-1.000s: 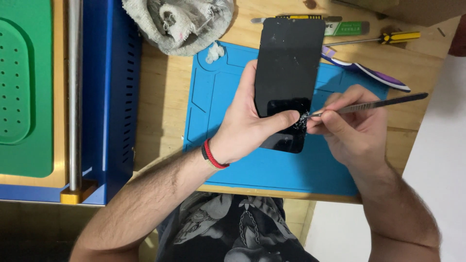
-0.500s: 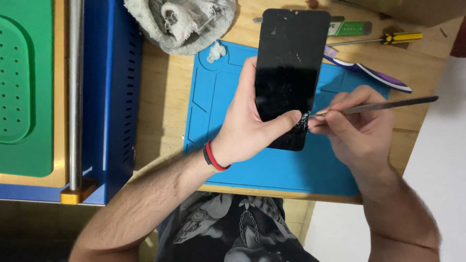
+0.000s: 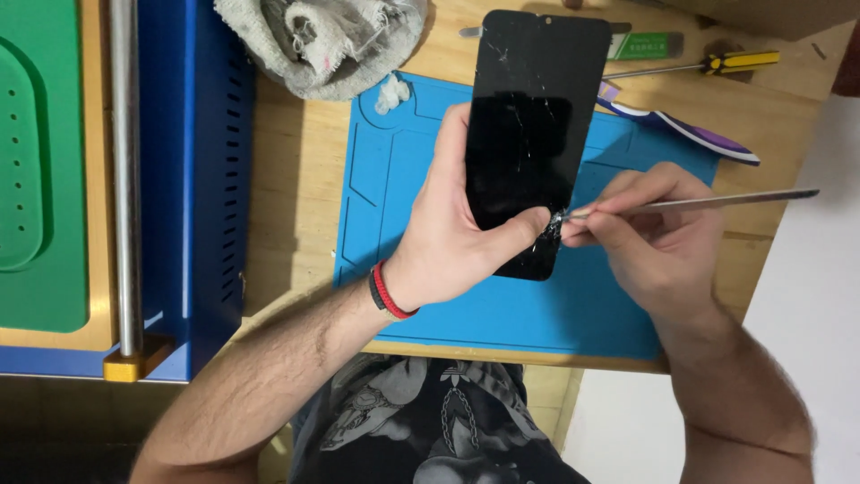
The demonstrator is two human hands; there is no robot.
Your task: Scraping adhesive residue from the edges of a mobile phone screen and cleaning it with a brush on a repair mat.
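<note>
Black and cracked, the phone screen (image 3: 536,134) stands with its long axis running away from the person over the blue mat (image 3: 394,233), and the left hand (image 3: 457,233) is wrapped around its lower part, thumb pressed near the bottom right corner. From the head view, the right hand (image 3: 654,242) lies just right of that corner, fingers pinched shut on a thin metal pry tool (image 3: 699,202) whose shaft lies crosswise to the screen, its tip meeting the splintered right edge beside the thumb.
</note>
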